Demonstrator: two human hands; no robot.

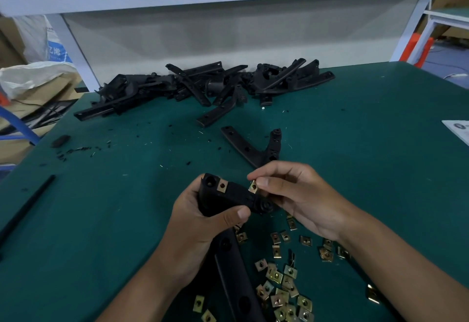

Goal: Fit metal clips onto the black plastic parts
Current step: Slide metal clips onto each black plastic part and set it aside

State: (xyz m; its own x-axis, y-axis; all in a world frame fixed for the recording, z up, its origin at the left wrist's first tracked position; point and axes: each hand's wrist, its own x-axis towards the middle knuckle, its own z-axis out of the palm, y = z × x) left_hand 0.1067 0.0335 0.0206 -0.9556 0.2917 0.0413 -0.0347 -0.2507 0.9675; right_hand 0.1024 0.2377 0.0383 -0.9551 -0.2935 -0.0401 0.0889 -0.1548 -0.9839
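Head view: my left hand [203, 216] grips the black plastic part [228, 198] with its clip edge turned up, steadying it; one fitted clip [221, 186] already sits there. My right hand [291, 192] pinches a second metal clip [253, 186] at that edge, ready to slide on. Loose clips [281, 278] lie beneath on the counter [368, 144]; the pile of parts [203, 85] sits well apart, leaving room.

Table [368, 144]: covered in green mat, strewn with black shavings.
Sack [30, 77]: white, slumped at left.
Paper [458, 128]: laid at right edge.
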